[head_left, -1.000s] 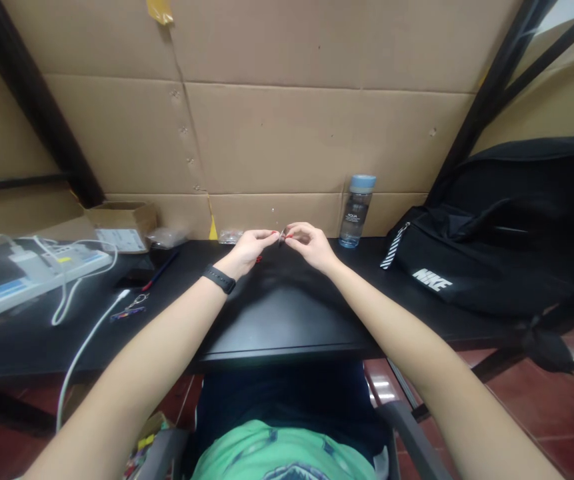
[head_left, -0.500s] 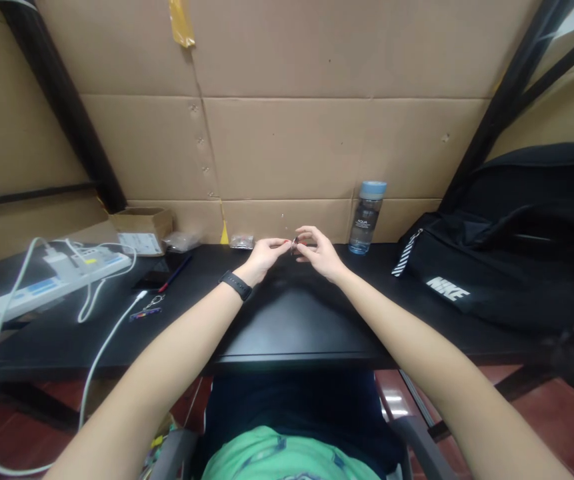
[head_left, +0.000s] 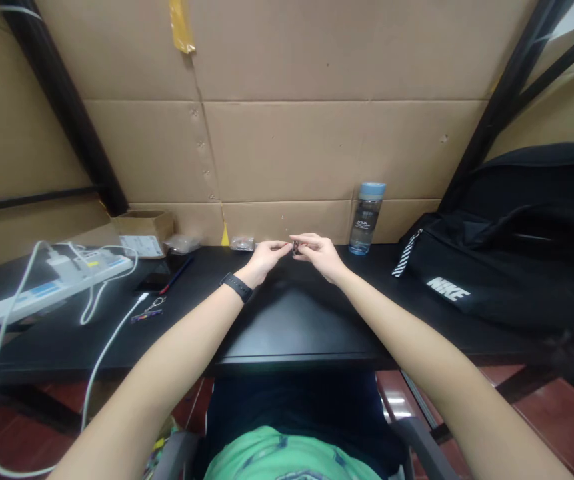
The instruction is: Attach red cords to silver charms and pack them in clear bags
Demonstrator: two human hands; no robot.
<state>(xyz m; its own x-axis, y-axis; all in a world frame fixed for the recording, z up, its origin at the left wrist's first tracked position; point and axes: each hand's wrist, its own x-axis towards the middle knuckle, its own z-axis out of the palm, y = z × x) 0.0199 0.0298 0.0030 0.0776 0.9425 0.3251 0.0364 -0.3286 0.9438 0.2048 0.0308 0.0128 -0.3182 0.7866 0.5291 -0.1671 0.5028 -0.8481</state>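
Observation:
Above the far part of the black table point(head_left: 287, 327), a small dark, shiny object point(head_left: 295, 248) is between my two hands; it is too small to identify. My left hand point(head_left: 265, 259), with a black band on its wrist, pinches the object's left side between thumb and finger. My right hand point(head_left: 321, 255) has its thumb and fingers closed on the right side of the same object. The fingertips of both hands nearly meet there. Just left of my left hand, a small clear packet point(head_left: 242, 243) lies by the cardboard wall.
A water bottle point(head_left: 367, 219) stands right of my hands, with a black bag point(head_left: 507, 247) beyond it. At left are a small carton point(head_left: 144, 233), a power strip point(head_left: 57, 288) with white cables, a phone point(head_left: 154, 282), a pen point(head_left: 177, 275) and keys point(head_left: 151, 310).
The fingers of my right hand have closed in and straightened around the small object, which has turned slightly. My left hand has barely moved.

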